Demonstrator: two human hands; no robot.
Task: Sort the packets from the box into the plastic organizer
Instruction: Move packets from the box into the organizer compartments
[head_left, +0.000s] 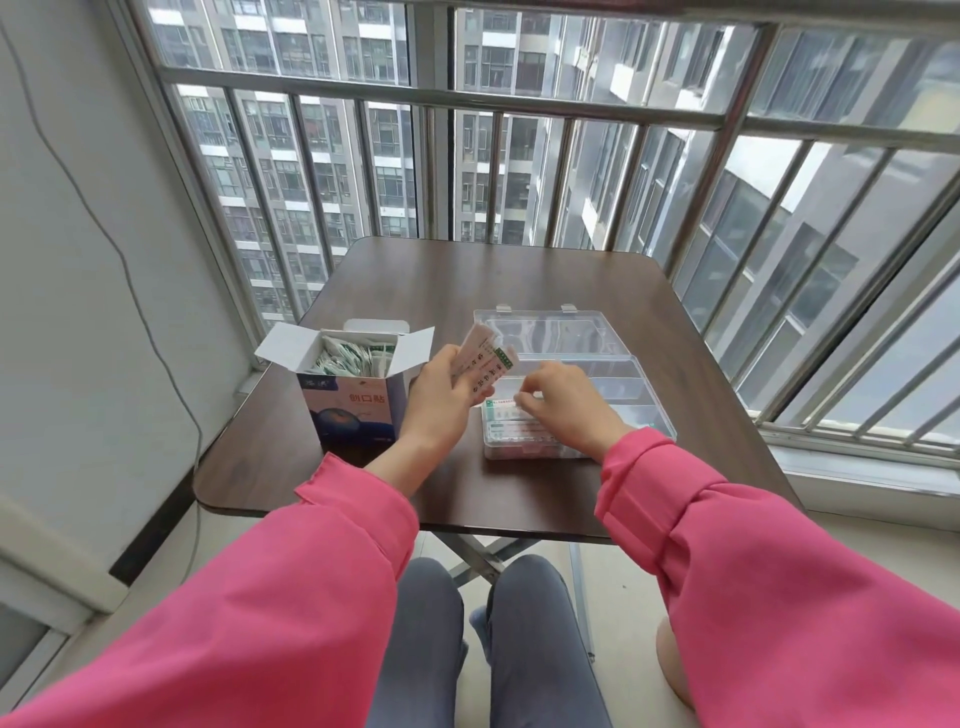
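From the head view we see a dark brown table (519, 270) at the centre of the frame, its rounded near-left corner low at centre left and its far edge close under the window bars (519, 98) that fill the upper frame. An open box (353, 400) stands left of centre, flaps spread, with packets in the box (348, 358) showing at its mouth. Just right of it our left hand (441, 395) curls its fingers around a small fan of held packets (483, 358), tilted up toward the centre. The clear plastic organizer (644, 400) lies right of centre with its lid (550, 330) laid open behind it; sorted packets (519, 426) lie in its near-left compartment. Our right hand (561, 400) hovers over that compartment with fingers bent down; we cannot tell whether the fingertips pinch a packet. Bare tabletop stretches behind the lid and along the right edge, while the near edge runs just under both pink sleeves (727, 519).
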